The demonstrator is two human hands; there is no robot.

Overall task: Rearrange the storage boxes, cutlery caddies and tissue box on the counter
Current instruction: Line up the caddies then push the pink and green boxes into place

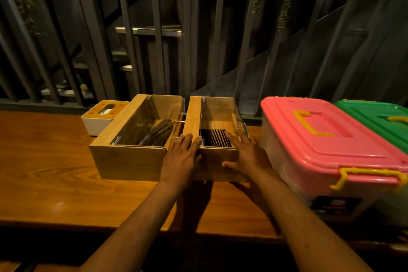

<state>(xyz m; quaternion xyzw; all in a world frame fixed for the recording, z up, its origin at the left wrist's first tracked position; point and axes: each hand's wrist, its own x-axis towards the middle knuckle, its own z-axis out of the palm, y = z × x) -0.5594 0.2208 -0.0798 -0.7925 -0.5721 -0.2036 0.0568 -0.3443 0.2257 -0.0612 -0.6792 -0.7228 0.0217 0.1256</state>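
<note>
Two wooden cutlery caddies with clear lids stand side by side on the wooden counter [44, 161]. The left caddy [123, 157] holds metal cutlery. The right caddy [218, 159] holds dark chopsticks. My left hand [182, 157] lies flat on the right caddy's left front corner, fingers extended. My right hand [247, 154] presses its right front corner, thumb on the front face. Behind the left caddy sits a white tissue box [99, 119] with a yellow top. To the right stand a pink-lidded storage box [326, 139] and a green-lidded storage box [379, 117].
Dark metal railings [154, 40] and a stairway rise right behind the counter's back edge. The pink-lidded box almost touches the right caddy. Bare counter lies to the left and in front of the caddies; the near edge drops into shadow.
</note>
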